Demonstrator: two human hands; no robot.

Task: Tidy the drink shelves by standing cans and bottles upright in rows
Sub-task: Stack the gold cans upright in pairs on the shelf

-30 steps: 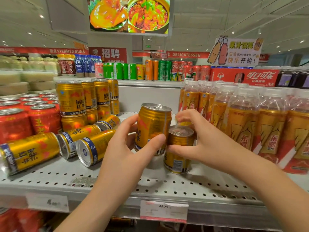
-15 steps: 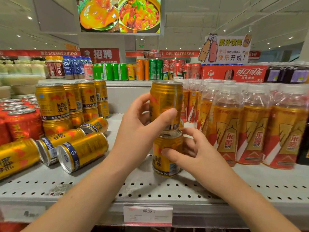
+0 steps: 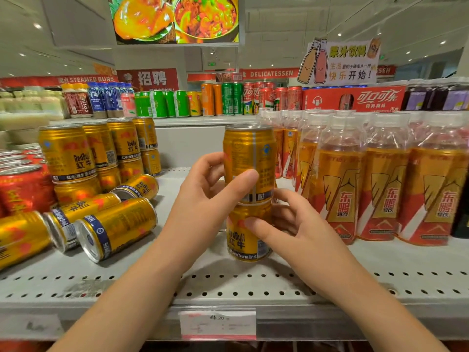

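Two gold Red Bull cans stand stacked mid-shelf. My left hand (image 3: 208,196) grips the upper can (image 3: 250,153), which sits upright on the lower can (image 3: 245,237). My right hand (image 3: 291,224) wraps the lower can, thumb across its front. To the left, several gold cans lie on their sides (image 3: 116,229) near the front of the grey perforated shelf (image 3: 253,283). Behind them stand upright gold cans stacked two high (image 3: 66,153).
Red cans (image 3: 22,189) stand at the far left. Orange-and-red bottles (image 3: 340,179) fill the shelf's right side in rows, close to the stacked cans. A price tag (image 3: 218,325) hangs on the shelf's front edge. More drinks line the shelf behind.
My left hand lifted the tilted gold can and set it upright on top of the can that my right hand steadies. My right hand slid from that can's top to its side.
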